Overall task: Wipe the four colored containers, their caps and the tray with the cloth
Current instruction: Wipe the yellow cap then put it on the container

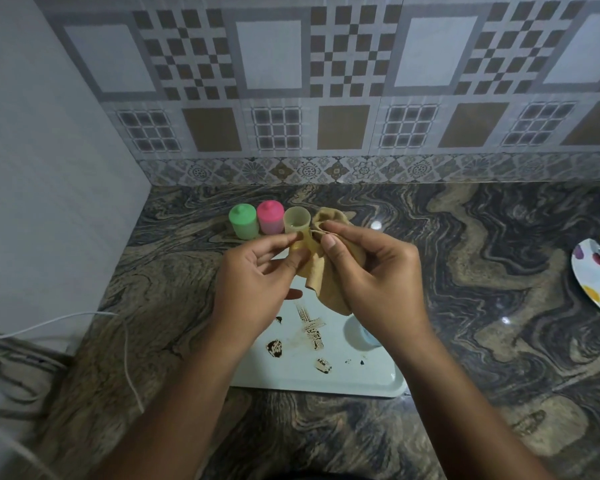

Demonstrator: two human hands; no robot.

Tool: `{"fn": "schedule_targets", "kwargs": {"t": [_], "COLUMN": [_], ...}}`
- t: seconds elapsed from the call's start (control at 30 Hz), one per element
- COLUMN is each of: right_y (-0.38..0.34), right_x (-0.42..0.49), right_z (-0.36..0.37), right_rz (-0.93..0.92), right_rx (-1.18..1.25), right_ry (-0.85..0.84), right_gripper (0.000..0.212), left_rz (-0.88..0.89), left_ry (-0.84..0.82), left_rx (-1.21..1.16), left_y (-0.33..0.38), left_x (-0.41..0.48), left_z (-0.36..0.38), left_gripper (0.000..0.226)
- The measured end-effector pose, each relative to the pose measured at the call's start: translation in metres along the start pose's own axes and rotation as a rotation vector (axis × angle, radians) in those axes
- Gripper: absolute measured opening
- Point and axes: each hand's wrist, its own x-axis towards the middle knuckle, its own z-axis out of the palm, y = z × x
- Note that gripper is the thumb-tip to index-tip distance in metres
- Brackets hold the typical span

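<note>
Above the far edge of the tray (326, 381): uncapped yellow container (296, 221), tilted, pinched low down by fingertips of left hand (257, 275); tan cloth (329, 296) bunched and pinched between thumb and fingers of right hand (371, 271), touching the container's side. Likely failure: slip from so light a hold under rubbing pressure, toppling the capped green container (243, 221) and pink container (270, 218) just beyond the tray. Also possible: hanging cloth tail dragging through brown stains (312, 329) on the tray, smearing wiped plastic.
</note>
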Motion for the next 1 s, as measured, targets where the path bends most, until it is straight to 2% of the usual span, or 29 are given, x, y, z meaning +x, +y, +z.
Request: {"fn": "schedule_targets", "kwargs": {"t": [0.1,0.2,0.33,0.53,0.7,0.83,1.0], "right_y": [0.01,0.03,0.062,0.111,0.134,0.153,0.171], "right_x": [0.0,0.009,0.033,0.079,0.109,0.133,0.154], "right_z": [0.005,0.009,0.017,0.031,0.046,0.05,0.05], "right_rz": [-0.092,-0.336,-0.457,-0.325,-0.109,-0.047,-0.048], "right_rx": [-0.046,-0.279,-0.481,-0.7,-0.936,-0.966,-0.874], "right_ry": [0.035,0.102,0.048,-0.19,-0.39,-0.396,-0.291], "right_gripper": [0.03,0.037,0.046,0.049,0.064,0.065,0.062], "left_rz": [0.112,0.253,0.217,0.226,0.147,0.128,0.138], "left_ry": [0.056,0.111,0.117,0.084,0.046,-0.001,-0.089], "left_rx": [0.15,0.355,0.491,0.721,0.877,0.997,1.124], "left_y": [-0.015,-0.029,-0.037,-0.063,-0.075,-0.08,-0.083], "left_x": [0.012,0.031,0.064,0.122,0.165,0.19,0.215], "left_z": [-0.009,-0.02,-0.029,-0.02,0.005,0.018,0.039], "left_gripper": [0.022,0.023,0.026,0.025,0.029,0.029,0.028]}}
